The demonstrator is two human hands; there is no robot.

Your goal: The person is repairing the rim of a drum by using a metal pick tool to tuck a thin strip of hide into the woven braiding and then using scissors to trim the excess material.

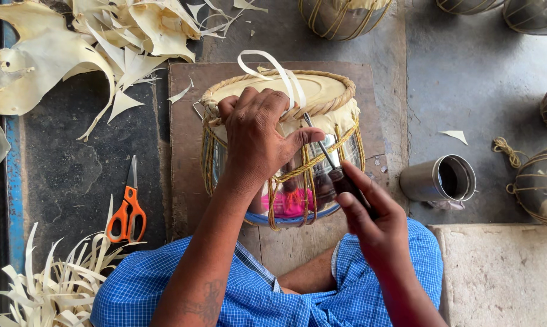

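At the far left of the floor (pixel 73 175), pale scraps of hide (pixel 55 54) lay in a heap at the top, and thin cut strips (pixel 49 284) lay in a bundle at the bottom. Between them, a pair of scissors with orange handles (pixel 128 212) rested on the dark ground, its blades closed and pointing away from the person.

Next to the right, a brown wooden board (pixel 185 151) carried a shiny metal drum (pixel 279 148), which stood in the middle of the view just in front of the person's knees. Its top was covered by a pale skin, bound with a braided ring and yellowish lacing down the sides. A loose white strip (pixel 273 69) curled over the rim.

The left hand (pixel 258 136) lay over the near edge of the drum, the fingers curled on the braided ring and the thumb spread along the side; this grip pressed the drum and was closed on it.

The right hand (pixel 370 221) was closed around the dark handle of a thin metal tool (pixel 325 151), whose tip reached up to the lacing under the rim.

Further right, a steel cup (pixel 440 178) lay on its side, and other laced drums (pixel 540 188) stood at the edge.
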